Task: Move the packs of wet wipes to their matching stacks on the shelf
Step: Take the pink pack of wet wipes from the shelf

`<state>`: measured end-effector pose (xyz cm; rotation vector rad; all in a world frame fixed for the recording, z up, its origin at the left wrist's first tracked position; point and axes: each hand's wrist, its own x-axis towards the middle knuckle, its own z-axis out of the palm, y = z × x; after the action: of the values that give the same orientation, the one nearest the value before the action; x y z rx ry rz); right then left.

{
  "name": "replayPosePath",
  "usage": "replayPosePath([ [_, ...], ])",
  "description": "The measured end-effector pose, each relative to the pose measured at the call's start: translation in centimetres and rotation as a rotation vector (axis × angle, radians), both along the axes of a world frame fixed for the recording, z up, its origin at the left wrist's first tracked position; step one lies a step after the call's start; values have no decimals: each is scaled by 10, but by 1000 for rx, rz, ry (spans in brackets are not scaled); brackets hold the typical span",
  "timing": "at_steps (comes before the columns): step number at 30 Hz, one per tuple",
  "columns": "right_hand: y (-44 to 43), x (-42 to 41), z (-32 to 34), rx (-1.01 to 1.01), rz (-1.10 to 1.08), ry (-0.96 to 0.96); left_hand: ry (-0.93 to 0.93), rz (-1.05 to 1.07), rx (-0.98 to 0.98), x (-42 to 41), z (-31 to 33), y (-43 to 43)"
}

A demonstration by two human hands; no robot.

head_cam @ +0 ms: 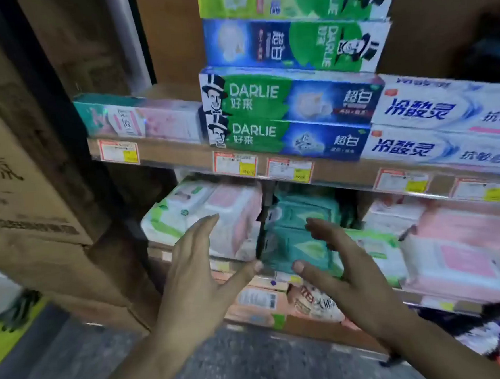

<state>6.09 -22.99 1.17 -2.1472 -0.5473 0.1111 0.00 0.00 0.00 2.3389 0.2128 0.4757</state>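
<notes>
Head cam: I see L hand [194, 277] w/ fingers spread, holding nothing, in front of white/pink wipes stack [215, 218]. Teal wipes packs [297, 233] sit mid-shelf between both hands. R hand [349, 274] also spread, empty, just beside teal packs. Pink packs [460, 251] further right.

Brown cardboard cartons [20, 181] stand left of wooden shelving [181, 158] above a grey speckled floor [249, 364].

My wipes shelf [243, 274] held teal packs [299, 239] between white-pink [215, 215] and pink stacks [461, 260]. Darlie toothpaste boxes [291, 118] sat on the upper shelf [181, 155].
</notes>
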Motion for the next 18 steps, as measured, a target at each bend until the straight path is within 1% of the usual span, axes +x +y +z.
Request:
replayPosePath([
  [5, 21, 43, -59, 4, -5, 9, -70, 28, -24, 36, -57, 21],
  [7, 29, 57, -78, -21, 19, -14, -107, 48, -14, 50, -76, 25],
  [9, 38, 78, -90, -39, 39, -31, -119, 74, -44, 63, -89, 32],
  [11, 45, 99, -91, -28, 44, -39, -113, 90, -57, 74, -97, 35],
  [13, 58, 123, -91, 6, 59, -50, -99, 107, -20, 83, -109, 39],
  [16, 79, 155, -83, 158, 115, 35, -78, 164, 50, 91, -116, 40],
  [17, 85, 167, -82, 179, 149, 74, -62, 187, 59, 93, -116, 41],
  [18, 91, 178, -81, 157, 171, 113, -46, 206, 64, 95, -116, 42],
])
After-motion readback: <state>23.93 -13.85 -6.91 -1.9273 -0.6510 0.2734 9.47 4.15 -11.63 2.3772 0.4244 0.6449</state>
